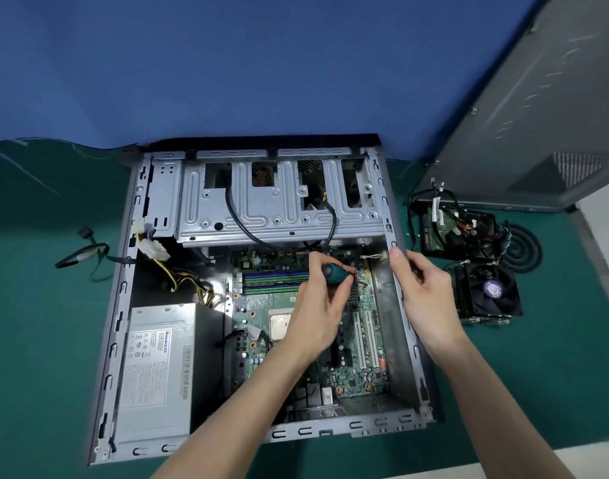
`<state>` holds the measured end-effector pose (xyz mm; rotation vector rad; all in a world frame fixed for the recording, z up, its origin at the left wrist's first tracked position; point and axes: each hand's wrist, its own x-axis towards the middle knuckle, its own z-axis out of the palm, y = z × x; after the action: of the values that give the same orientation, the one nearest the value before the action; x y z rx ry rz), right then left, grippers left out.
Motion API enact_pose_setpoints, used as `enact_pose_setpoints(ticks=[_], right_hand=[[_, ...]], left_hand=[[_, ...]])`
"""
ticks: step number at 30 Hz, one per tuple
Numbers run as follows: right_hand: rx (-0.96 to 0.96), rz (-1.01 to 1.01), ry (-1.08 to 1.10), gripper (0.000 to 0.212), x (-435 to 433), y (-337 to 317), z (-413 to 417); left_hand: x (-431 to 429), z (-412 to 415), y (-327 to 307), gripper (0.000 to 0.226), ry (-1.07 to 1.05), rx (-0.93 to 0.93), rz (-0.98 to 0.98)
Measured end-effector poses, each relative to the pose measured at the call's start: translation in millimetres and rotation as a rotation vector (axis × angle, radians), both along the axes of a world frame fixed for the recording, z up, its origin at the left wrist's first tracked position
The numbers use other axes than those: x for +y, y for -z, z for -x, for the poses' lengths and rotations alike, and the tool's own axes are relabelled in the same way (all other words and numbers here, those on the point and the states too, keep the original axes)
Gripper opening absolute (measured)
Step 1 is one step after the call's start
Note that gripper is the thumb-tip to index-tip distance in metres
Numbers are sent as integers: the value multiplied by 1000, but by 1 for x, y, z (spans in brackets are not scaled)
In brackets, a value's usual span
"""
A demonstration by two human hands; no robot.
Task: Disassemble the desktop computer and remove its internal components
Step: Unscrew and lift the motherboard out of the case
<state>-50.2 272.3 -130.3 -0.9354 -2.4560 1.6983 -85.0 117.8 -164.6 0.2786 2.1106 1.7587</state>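
Green mat-covered table [37, 305], open computer case [120, 305], cooler fan [491, 292], cabled drive [448, 229], leaning side panel [538, 115]

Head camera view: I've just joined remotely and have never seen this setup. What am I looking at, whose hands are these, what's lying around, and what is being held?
There is no robot here: a person works with bare hands, and the single picture comes from a wide-angle camera on their head, looking forward and down.

In the middle lies an open desktop computer case on a green table cover. Inside you can see the motherboard, the grey power supply at lower left, and a metal drive cage at the top.

The left hand grips a screwdriver with a green and black handle over the board. The right hand rests on the case's right wall.

Already out, to the right: a cooling fan and a drive with tangled cables. The case's side panel leans upright behind them.
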Motion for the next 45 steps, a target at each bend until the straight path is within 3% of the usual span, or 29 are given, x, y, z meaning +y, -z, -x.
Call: enact_pose_setpoints(ticks=[3, 7, 10, 13, 17, 24, 30, 35, 38, 40, 42, 45], right_hand=[[-3, 7, 3, 66, -2, -2, 0], [21, -15, 5, 41, -3, -2, -1], [32, -35, 11, 41, -6, -8, -1], [128, -238, 52, 36, -9, -19, -6], [311, -570, -155, 22, -13, -35, -16], [252, -694, -335, 8, -13, -45, 0], [183, -690, -414, 10, -10, -51, 12], [113, -687, -384, 2, -13, -55, 23], [52, -676, -385, 17, -14, -58, 28], [78, -675, -385, 15, -14, -58, 28], [119, -674, -368, 13, -15, -57, 25], [146, -650, -372, 33, -18, -56, 20]], left_hand=[[0, -2, -2, 17, 58, 33, 48], [1, -6, -7, 17, 151, 80, 128], [5, -7, -13, 20, 230, 192, 234], [15, -6, -21, 29, 324, 326, 397], [28, 6, -30, 40, 393, 495, 533], [24, 32, -32, 38, 551, 483, 520], [25, 51, -28, 34, 560, 150, 222], [27, 61, -28, 41, 535, 96, 216], [28, 64, -27, 32, 555, 151, 266], [28, 66, -23, 27, 581, 225, 292], [28, 66, -23, 28, 606, 189, 236], [25, 68, -22, 32, 649, 108, 185]])
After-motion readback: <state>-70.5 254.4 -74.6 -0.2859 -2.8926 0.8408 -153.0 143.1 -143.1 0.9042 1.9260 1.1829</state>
